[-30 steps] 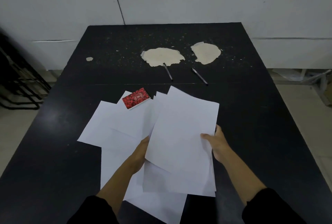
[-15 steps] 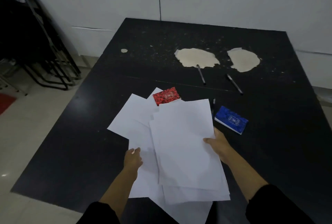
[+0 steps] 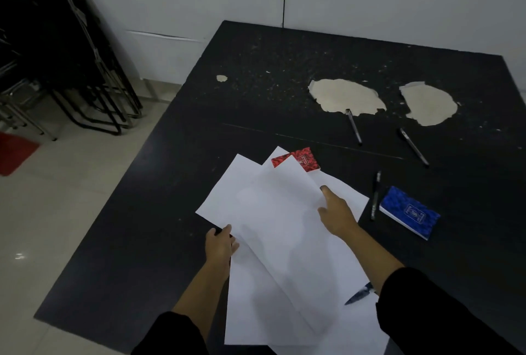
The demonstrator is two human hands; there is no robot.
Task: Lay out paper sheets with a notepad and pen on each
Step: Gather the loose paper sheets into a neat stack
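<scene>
Several white paper sheets [image 3: 273,220] lie overlapped on the black table [image 3: 159,212]. My left hand [image 3: 220,246] holds the left edge of a sheet. My right hand [image 3: 336,212] pinches the right edge of the top sheet. A red notepad [image 3: 304,158] lies partly under the sheets' far corner. A blue notepad [image 3: 410,212] sits to the right with a black pen [image 3: 375,195] beside it. Two more pens [image 3: 353,126] [image 3: 414,147] lie farther back. Another pen [image 3: 359,297] shows under my right forearm.
Two bare pale patches [image 3: 345,96] [image 3: 428,104] mark the tabletop's far side. Stacked dark chairs [image 3: 65,50] stand on the tiled floor at the left, near a red mat [image 3: 14,152]. A white wall runs behind the table.
The view has swung left. My right hand moved up the top sheet's right edge and the sheet turned slantwise. My left hand shifted left to a sheet's edge.
</scene>
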